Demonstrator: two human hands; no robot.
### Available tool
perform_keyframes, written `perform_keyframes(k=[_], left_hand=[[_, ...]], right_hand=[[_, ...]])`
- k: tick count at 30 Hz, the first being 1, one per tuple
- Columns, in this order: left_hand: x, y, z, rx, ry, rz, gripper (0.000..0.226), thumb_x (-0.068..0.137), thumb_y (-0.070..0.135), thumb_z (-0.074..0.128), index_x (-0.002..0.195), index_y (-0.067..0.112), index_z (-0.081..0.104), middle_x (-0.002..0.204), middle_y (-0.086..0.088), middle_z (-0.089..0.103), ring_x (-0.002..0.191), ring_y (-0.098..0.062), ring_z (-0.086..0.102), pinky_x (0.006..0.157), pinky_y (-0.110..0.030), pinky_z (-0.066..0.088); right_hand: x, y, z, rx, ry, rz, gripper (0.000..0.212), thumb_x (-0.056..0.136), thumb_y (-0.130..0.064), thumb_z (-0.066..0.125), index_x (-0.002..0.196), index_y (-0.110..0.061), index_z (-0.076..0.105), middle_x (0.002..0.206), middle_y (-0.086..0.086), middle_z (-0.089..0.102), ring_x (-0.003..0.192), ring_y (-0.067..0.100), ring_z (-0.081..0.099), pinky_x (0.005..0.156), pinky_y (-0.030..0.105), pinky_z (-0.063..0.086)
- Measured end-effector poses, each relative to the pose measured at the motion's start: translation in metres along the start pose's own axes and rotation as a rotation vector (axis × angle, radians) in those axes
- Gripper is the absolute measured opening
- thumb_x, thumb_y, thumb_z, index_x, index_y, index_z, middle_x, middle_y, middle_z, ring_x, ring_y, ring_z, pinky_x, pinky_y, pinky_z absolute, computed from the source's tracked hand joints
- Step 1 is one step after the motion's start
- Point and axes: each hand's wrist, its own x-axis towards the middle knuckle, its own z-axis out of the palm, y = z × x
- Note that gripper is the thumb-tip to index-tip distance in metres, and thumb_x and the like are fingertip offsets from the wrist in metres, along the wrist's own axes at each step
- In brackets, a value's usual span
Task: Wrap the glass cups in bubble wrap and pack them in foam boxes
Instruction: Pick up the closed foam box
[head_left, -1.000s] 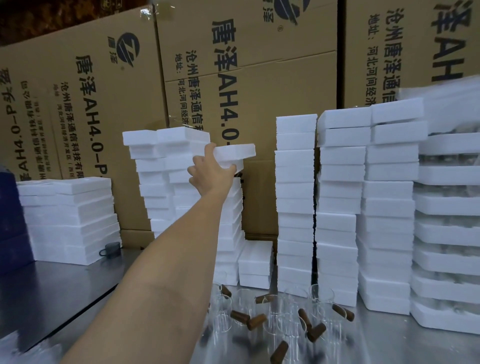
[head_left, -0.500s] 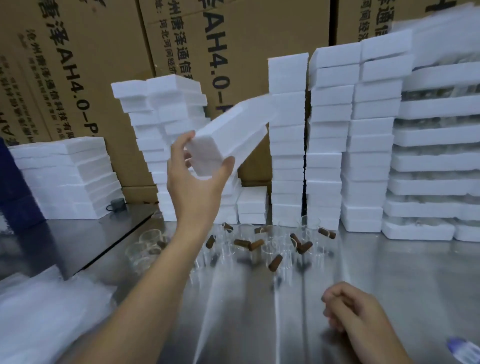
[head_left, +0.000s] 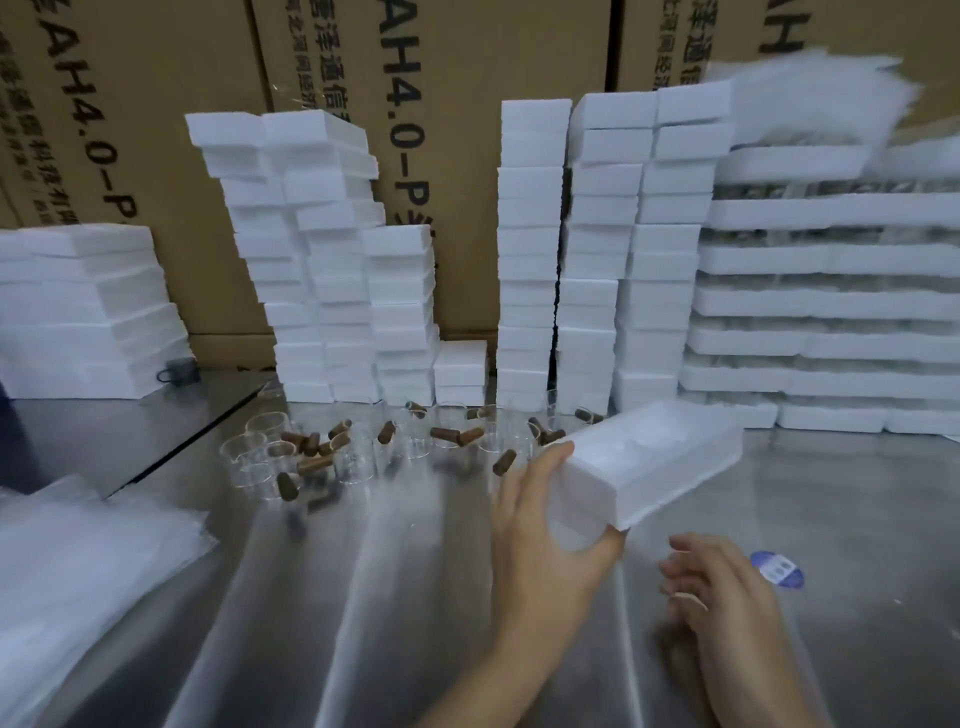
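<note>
A: What's hard to read?
B: The foam box (head_left: 654, 467) is motion-blurred. Can't tell whether it rests on the steel table (head_left: 415, 597) or sits just above it. The recesses in its top face are barely legible. Up and right of the box there's a white smeared mass (head_left: 810, 98) I can't identify. Just right of the box's near end is a blue-and-white round item (head_left: 776, 569) with unreadable print. Both forearms are cut off at the bottom edge.
A: Materials?
B: The box is white expanded foam, a long rectangle. Behind it, columns of the same foam boxes (head_left: 530, 249) stand against printed cardboard cartons (head_left: 156, 130). Left of the box are clear cylindrical glass cups (head_left: 260, 452) with stubby brown handles (head_left: 457, 435). Far left is a flat pile of translucent bubble wrap (head_left: 78, 561); the bubbles aren't resolvable.
A: Grip?
B: The left hand (head_left: 545, 540) holds the box's near end in a wide span, thumb at one corner, fingers over the opposite side. The right hand (head_left: 727, 597) is just this side of the box, fingers loosely curled, holding nothing and clear of the box.
</note>
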Motion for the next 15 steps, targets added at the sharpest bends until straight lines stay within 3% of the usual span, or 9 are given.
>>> perform_keyframes(k=[3,5,7,11,15], left_hand=[[-0.015,-0.004,0.011,0.044,-0.051,0.043,0.082,0.072,0.053,0.08,0.146,0.058,0.046,0.136,0.031,0.047,0.131,-0.001,0.044,0.104,-0.026,0.047],[-0.02,-0.008,0.015,0.12,-0.072,0.093,0.08,0.075,0.055,0.076,0.148,0.055,0.044,0.135,0.028,0.048,0.128,0.0,0.042,0.104,-0.029,0.049],[-0.021,-0.012,0.015,0.179,-0.095,0.104,0.079,0.079,0.062,0.073,0.151,0.054,0.04,0.135,0.024,0.048,0.126,-0.005,0.043,0.105,-0.036,0.049],[-0.021,-0.013,0.018,0.296,-0.147,0.066,0.082,0.083,0.081,0.062,0.152,0.064,0.023,0.137,0.025,0.043,0.129,-0.007,0.039,0.106,-0.037,0.04],[-0.024,-0.014,0.017,0.371,-0.25,0.056,0.098,0.074,0.08,0.07,0.154,0.065,0.015,0.144,0.024,0.036,0.135,-0.009,0.034,0.106,-0.039,0.035]], right_hand=[[0.009,-0.013,-0.004,0.136,0.097,0.063,0.022,0.106,-0.029,0.048,0.101,-0.014,0.064,0.087,0.017,0.063,0.063,0.022,0.059,0.053,0.03,0.046],[0.014,-0.019,-0.003,0.141,0.114,0.08,0.039,0.105,-0.052,0.046,0.107,-0.018,0.064,0.087,0.014,0.066,0.069,0.024,0.061,0.059,0.036,0.045],[0.016,-0.022,0.001,0.083,0.068,0.067,0.045,0.102,-0.062,0.047,0.114,-0.021,0.063,0.093,0.012,0.071,0.077,0.026,0.066,0.061,0.037,0.047],[0.014,-0.023,0.001,-0.002,-0.013,0.067,0.044,0.092,-0.065,0.063,0.12,-0.031,0.059,0.108,0.01,0.077,0.091,0.03,0.077,0.07,0.042,0.058],[0.019,-0.025,-0.007,0.056,-0.032,0.153,0.057,0.088,-0.054,0.076,0.134,-0.029,0.054,0.117,0.011,0.075,0.09,0.031,0.08,0.066,0.044,0.064]])
